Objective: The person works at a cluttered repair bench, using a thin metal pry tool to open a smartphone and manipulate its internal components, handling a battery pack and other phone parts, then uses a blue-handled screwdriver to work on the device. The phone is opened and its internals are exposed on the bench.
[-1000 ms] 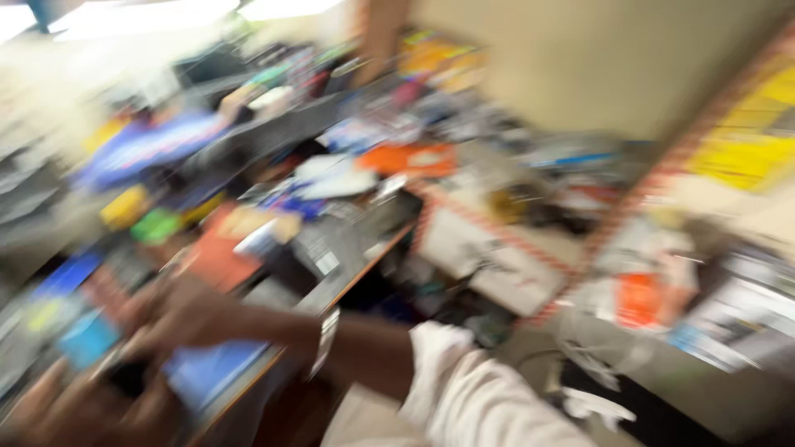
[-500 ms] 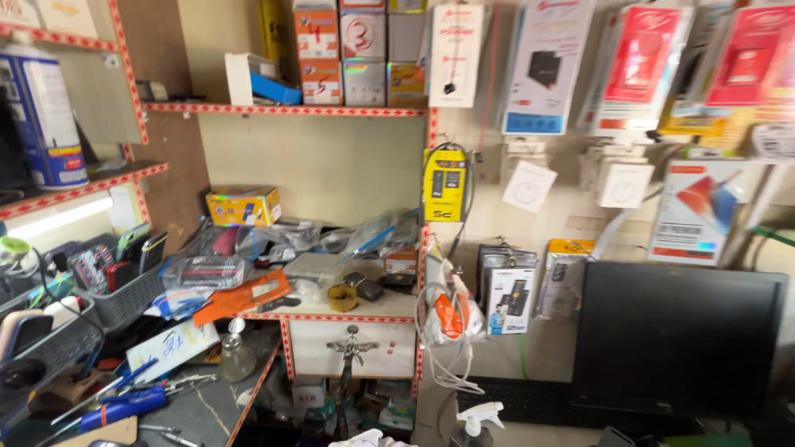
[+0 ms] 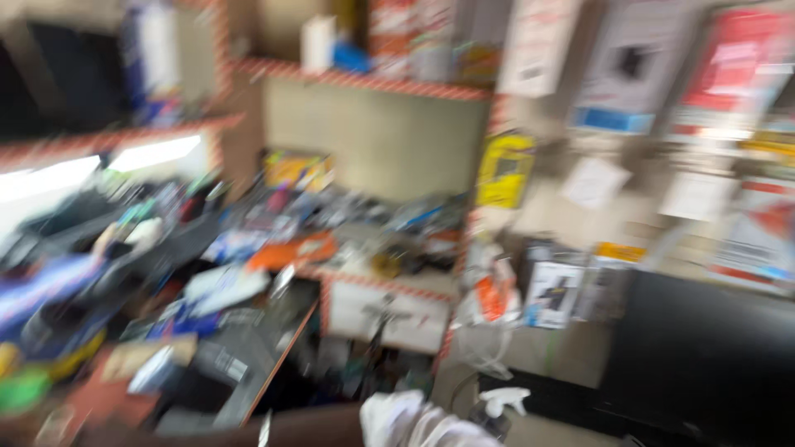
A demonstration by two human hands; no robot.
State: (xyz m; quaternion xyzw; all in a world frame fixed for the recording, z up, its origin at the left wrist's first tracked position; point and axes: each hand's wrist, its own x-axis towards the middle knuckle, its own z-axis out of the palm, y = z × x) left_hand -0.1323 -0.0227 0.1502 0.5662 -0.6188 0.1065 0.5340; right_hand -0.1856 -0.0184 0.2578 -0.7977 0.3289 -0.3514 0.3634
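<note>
The whole view is smeared by motion. A bare forearm (image 3: 306, 426) with a white rolled sleeve (image 3: 406, 418) lies along the bottom edge and reaches left over a grey workbench (image 3: 248, 356). I cannot tell which arm it is. Its hand is lost in the blur at the lower left edge, so neither hand shows clearly. Tools and packets cover the bench, with a flat orange item (image 3: 290, 252) further back.
Shelves edged in red-and-white tape (image 3: 364, 79) hold boxes above the bench. A yellow device (image 3: 505, 170) hangs on the post and packaged goods cover the right wall. A dark screen (image 3: 704, 356) stands low right, with a white spray bottle (image 3: 501, 401) beside it.
The view swung up from the bench to the shelves, and now drops and blurs again. The sleeved forearm, out of sight half a second ago, is back at the bottom edge.
</note>
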